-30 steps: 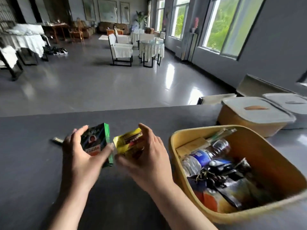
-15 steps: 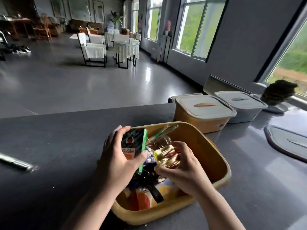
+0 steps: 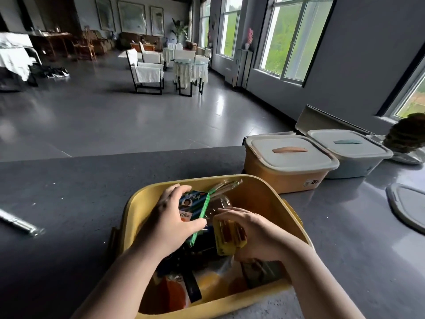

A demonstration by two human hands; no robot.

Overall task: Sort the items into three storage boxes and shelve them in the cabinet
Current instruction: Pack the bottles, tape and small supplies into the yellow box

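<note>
Three storage boxes (image 3: pixel 271 192), two lidded.

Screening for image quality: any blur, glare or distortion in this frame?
Head view: wide-angle bending at the edges; bright windows throw glare on the floor; hands, left and right, and yellow box contents are softly blurred and dim.

Two bare forearms in view, no sleeves visible. Left hand (image 3: pixel 169 223) & right hand (image 3: pixel 257 233): no rings, watch, gloves or bands. Nails short, unpainted.
</note>
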